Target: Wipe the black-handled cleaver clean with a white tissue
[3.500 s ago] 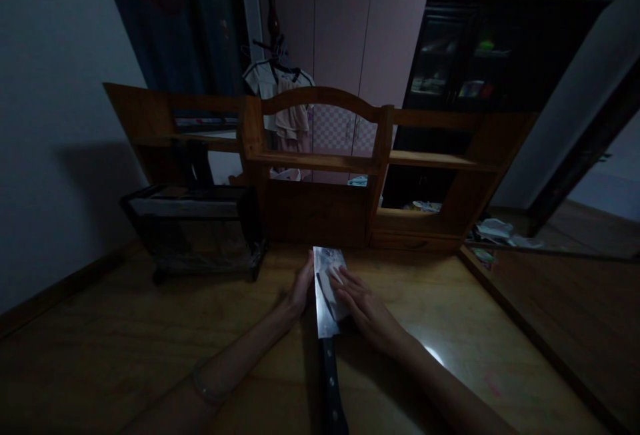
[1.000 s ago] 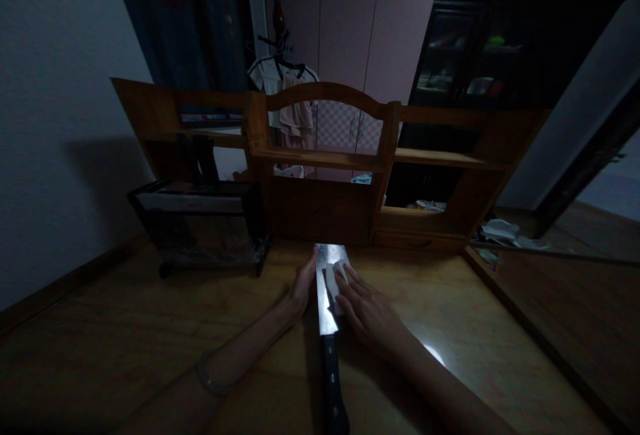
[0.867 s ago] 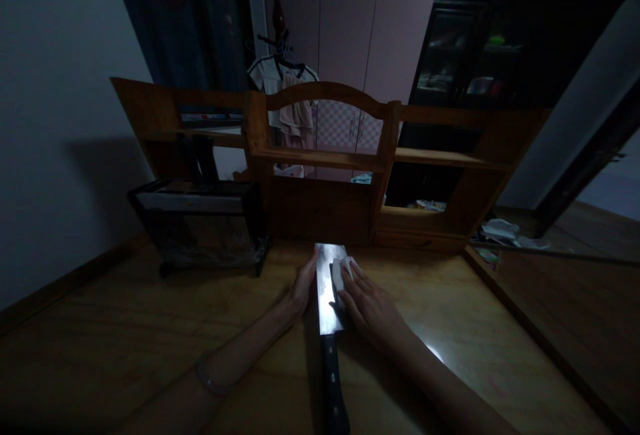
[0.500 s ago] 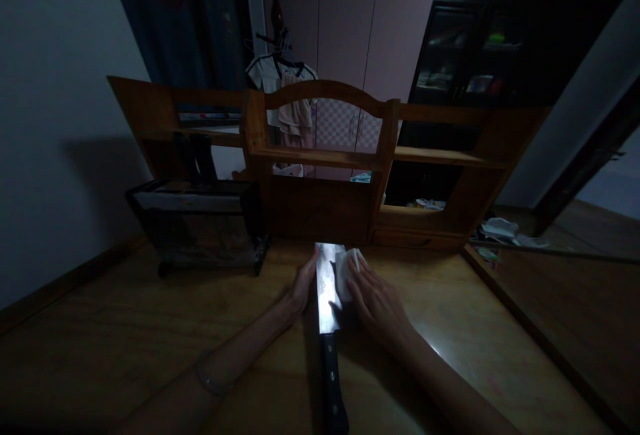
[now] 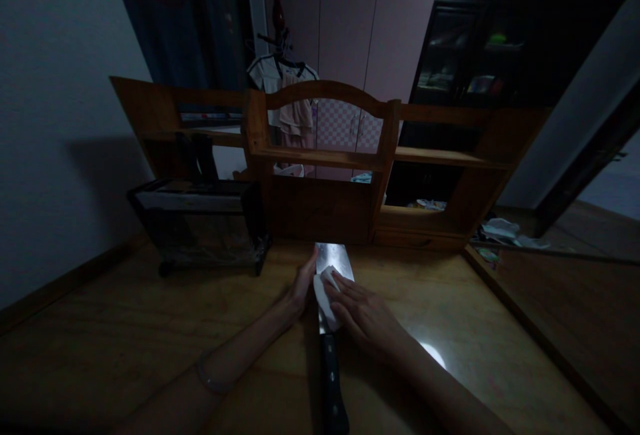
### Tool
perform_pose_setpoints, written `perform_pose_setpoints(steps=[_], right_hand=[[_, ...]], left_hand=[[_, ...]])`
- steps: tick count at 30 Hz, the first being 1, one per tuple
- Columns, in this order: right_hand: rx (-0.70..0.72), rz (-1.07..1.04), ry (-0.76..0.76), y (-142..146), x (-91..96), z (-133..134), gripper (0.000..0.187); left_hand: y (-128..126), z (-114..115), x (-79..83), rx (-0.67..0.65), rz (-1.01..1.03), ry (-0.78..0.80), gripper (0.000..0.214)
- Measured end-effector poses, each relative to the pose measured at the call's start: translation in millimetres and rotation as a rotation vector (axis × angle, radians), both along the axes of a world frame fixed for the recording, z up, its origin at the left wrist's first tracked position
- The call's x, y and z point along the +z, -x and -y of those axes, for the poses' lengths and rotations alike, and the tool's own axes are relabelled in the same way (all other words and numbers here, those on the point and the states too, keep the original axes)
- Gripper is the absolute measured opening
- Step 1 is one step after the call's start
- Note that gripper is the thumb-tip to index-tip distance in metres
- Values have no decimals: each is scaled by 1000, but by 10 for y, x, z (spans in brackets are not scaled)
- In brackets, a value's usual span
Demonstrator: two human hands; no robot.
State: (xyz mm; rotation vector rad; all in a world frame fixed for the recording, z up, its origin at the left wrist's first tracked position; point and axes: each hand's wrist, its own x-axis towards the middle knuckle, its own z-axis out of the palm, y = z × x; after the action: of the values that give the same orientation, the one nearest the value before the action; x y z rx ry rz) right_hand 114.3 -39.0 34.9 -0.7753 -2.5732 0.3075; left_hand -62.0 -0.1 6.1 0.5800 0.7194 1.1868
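Cleaver point(image 5: 325, 348): flat on the tabletop point(image 5: 150, 328), black handle toward the person.
White tissue point(image 5: 323, 298): on the cleaver blade.
Right hand point(image 5: 365, 315): fingers stretched flat, pressing the tissue down.
Left hand point(image 5: 303, 285): fingers straight, against the cleaver's left edge.

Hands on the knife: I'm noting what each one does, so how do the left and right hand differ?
The left hand stands on its edge against the left side of the knife blade; the right hand lies palm down across it. The left hand touches the blade bare, while the right hand presses a white tissue onto it. Both have fingers extended and are off the black handle.
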Motion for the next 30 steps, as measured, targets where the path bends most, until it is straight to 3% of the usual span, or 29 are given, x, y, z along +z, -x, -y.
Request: perform_pose_setpoints(steps=[18, 30], right_hand=[[-351, -71, -106, -64, -220, -151, 47], [-315, -210, -126, -61, -159, -102, 46]], left_hand=[[-24, -11, 16, -21, 62, -85, 51], [-23, -26, -2, -15, 69, -106, 49]])
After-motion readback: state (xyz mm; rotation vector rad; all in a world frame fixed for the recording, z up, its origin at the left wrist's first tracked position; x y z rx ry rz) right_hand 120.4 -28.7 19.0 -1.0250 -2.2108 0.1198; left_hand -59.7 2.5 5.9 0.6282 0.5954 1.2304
